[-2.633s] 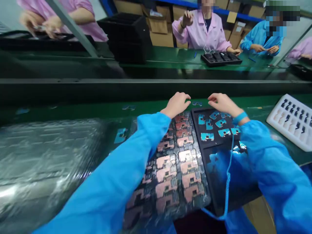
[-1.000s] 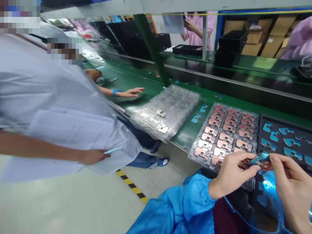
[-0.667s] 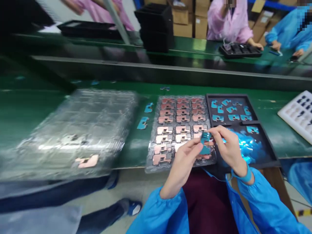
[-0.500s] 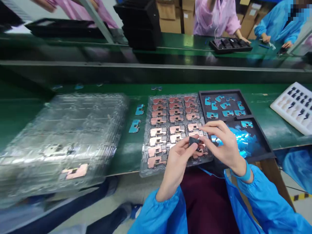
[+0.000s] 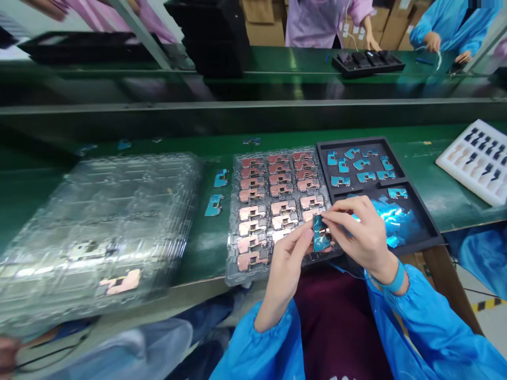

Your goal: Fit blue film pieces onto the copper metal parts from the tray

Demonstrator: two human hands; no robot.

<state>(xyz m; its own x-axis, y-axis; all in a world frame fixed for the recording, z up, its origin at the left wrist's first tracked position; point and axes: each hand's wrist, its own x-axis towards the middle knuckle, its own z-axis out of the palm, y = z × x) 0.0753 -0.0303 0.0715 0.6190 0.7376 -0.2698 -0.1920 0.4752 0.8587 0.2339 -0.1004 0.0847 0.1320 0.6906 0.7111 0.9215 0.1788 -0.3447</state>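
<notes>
My left hand (image 5: 287,258) and my right hand (image 5: 358,235) both pinch one small blue-filmed part (image 5: 320,237), held just above the near edge of a clear blister tray (image 5: 237,264) filled with copper-coloured parts (image 5: 277,206). To the right lies a black two-compartment tray (image 5: 412,182). Its far compartment holds several blue-filmed parts (image 5: 358,166); its near compartment holds crumpled blue film (image 5: 400,221). A blue wrist strap (image 5: 396,279) circles my right wrist.
A stack of clear blister trays (image 5: 99,227) sits at the left of the green bench. Two loose blue parts (image 5: 216,192) lie between the trays. A white tray (image 5: 475,158) is at far right. Other workers stand beyond the conveyor rail (image 5: 253,108).
Earlier both hands reached to the far side of the trays; the view swung left and back. Now they hold the blue part closer to me, and it has turned to show its blue face.
</notes>
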